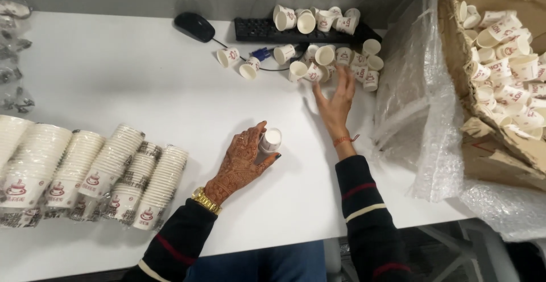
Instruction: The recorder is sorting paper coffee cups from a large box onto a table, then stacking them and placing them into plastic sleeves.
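Left hand around paper cup; right hand spread, touching loose cups.

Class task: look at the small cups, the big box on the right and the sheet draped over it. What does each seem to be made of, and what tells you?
Small cups: likely paper, matte white with rolled rims. Box: corrugated cardboard, brown with torn edges. Sheet: clear plastic film, glossy and wrinkled.

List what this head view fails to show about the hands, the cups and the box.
- Left hand: its palm hides most of the cup it grips, so whether it is one cup or a stack is unclear.
- Right hand: contact between its fingers and the loose cups is too small to tell.
- Box: cut off by the right edge.
- Keyboard: partly covered by cups.
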